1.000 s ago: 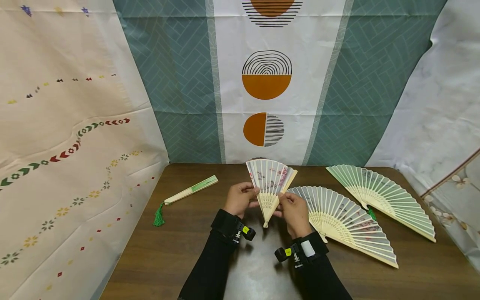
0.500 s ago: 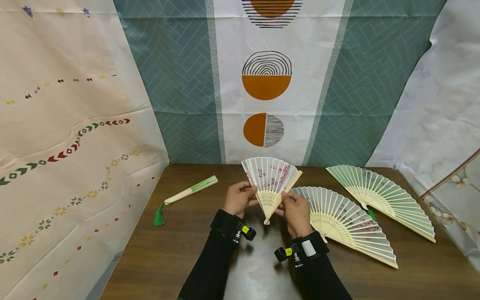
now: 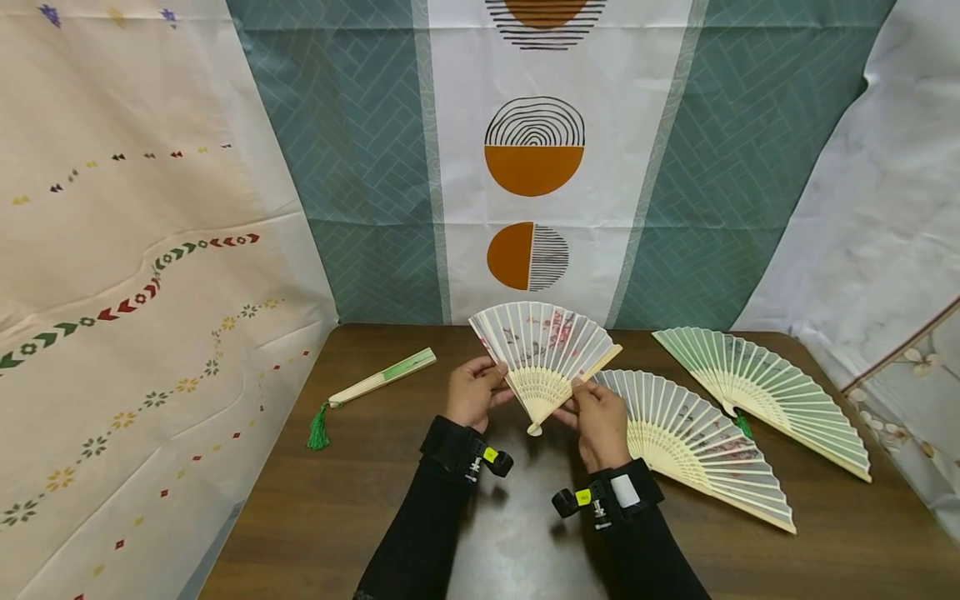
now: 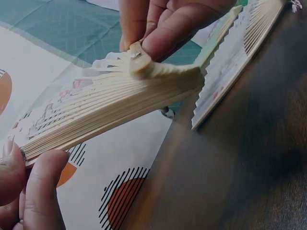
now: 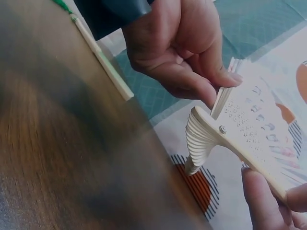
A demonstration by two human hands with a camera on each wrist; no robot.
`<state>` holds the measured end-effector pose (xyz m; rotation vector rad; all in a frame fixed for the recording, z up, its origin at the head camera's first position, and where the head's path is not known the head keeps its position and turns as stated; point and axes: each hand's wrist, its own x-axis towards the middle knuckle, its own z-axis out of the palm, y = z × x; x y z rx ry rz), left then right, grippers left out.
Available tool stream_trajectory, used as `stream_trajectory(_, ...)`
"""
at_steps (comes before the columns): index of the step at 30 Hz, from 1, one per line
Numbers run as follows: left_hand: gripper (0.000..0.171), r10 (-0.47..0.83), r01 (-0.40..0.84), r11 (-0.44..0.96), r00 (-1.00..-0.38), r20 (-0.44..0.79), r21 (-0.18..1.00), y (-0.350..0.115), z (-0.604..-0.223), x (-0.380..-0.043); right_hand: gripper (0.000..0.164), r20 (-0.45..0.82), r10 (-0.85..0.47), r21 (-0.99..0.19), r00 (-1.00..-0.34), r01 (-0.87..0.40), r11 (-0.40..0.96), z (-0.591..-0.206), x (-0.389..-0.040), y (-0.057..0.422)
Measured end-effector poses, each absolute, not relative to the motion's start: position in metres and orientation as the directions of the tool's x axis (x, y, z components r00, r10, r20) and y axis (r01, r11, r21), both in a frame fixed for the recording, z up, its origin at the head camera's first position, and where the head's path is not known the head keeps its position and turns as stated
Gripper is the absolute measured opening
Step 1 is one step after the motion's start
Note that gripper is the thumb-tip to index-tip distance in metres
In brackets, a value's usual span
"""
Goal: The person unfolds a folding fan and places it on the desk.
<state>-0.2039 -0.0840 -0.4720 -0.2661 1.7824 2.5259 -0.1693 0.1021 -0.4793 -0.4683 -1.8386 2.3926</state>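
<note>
Head view shows a tasselled, folded green-and-cream fan (image 3: 382, 377) at left on the brown wooden table (image 3: 322, 517), an open pale-green fan (image 3: 780, 404) at right, and an open greyish-white fan (image 3: 697, 446) partly hidden by the right hand (image 3: 603, 421). Left-wrist view crops the left hand (image 3: 471, 393). Both hands pinch opposite sides of a half-spread white fan with cream ribs and red blossoms (image 3: 543, 358), held over the table.

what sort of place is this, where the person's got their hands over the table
Probably an indoor tabletop recording setup: a wood-grained table, patterned cloths hung behind and beside it, and small cameras strapped to both wrists.
</note>
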Motion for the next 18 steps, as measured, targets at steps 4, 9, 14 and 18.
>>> stream_trajectory(4,0.018,-0.078,-0.128,-0.360,-0.983,-0.167,0.924,-0.0846,-0.4722,-0.2048,0.039,-0.186,0.259,-0.951,-0.948,0.108,-0.288,-0.4792,-0.1691,0.1030)
stream_trajectory(9,0.017,-0.082,-0.124,-0.391,-0.982,-0.169,0.912,-0.0851,-0.4717,-0.2048,0.035,-0.186,0.272,-0.941,-0.944,0.091,-0.325,-0.4788,-0.1693,0.1044)
stream_trajectory(14,0.018,-0.091,-0.113,-0.407,-0.982,-0.164,0.906,-0.0853,-0.4723,-0.2049,0.031,-0.179,0.282,-0.928,-0.943,0.067,-0.367,-0.4779,-0.1701,0.1039)
stream_trajectory(18,0.020,-0.098,-0.102,-0.421,-0.983,-0.157,0.902,-0.0850,-0.4726,-0.2050,0.032,-0.183,0.287,-0.923,-0.940,0.063,-0.381,-0.4779,-0.1712,0.1039)
